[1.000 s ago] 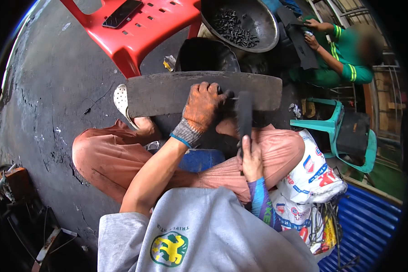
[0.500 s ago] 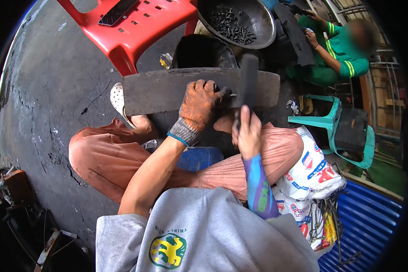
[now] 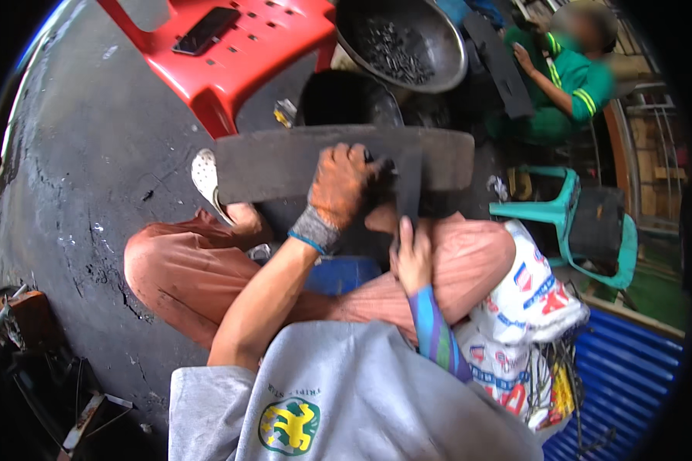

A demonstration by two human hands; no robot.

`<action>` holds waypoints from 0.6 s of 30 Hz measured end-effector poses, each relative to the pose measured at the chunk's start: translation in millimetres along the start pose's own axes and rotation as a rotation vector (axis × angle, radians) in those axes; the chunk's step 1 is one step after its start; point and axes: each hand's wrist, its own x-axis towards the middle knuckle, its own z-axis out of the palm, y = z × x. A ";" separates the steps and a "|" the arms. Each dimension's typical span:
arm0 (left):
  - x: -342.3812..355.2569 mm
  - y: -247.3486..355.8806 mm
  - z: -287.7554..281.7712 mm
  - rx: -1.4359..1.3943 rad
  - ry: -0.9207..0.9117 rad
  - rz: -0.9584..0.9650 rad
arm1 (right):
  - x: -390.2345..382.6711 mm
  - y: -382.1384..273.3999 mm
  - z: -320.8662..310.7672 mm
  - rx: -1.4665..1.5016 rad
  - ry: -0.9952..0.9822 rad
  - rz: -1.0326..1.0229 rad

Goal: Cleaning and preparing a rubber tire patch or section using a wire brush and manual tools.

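My left hand [image 3: 340, 188], in a worn orange-and-grey glove, has curled fingers on a long dark board [image 3: 265, 165] lying crosswise in front of me; what it grips is hidden by the fingers and blur. Just right of it, my bare right hand [image 3: 411, 257] grips a dark, broad flat-bladed tool [image 3: 409, 184], whose blade lies over the board. The board is above my crossed legs [image 3: 184, 269]. Behind it stands a black container [image 3: 327, 96].
A red chair [image 3: 238, 69] holds a phone [image 3: 206, 31]. A metal basin [image 3: 400, 42] contains small dark pieces. A co-worker in green [image 3: 577, 84] sits at upper right beside a dark plank [image 3: 500, 65]. Right are a teal stool [image 3: 561, 200], white sacks [image 3: 523, 284] and blue corrugated sheet [image 3: 615, 384].
My right hand and blade rose about half a second ago and are now lower, nearer me. My left hand stays on the board. The co-worker's head and hands have shifted slightly.
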 end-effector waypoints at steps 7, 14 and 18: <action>-6.7 -2.7 -14.7 -0.068 -0.015 -0.019 | 40.6 -38.7 -79.6 0.801 -0.442 1.061; -13.4 -9.9 -12.6 -0.018 -0.057 -0.028 | 121.7 -53.7 -34.5 0.899 -0.381 0.805; -4.9 4.2 -11.3 -0.090 -0.065 -0.032 | 40.6 3.9 26.6 0.032 0.035 -0.178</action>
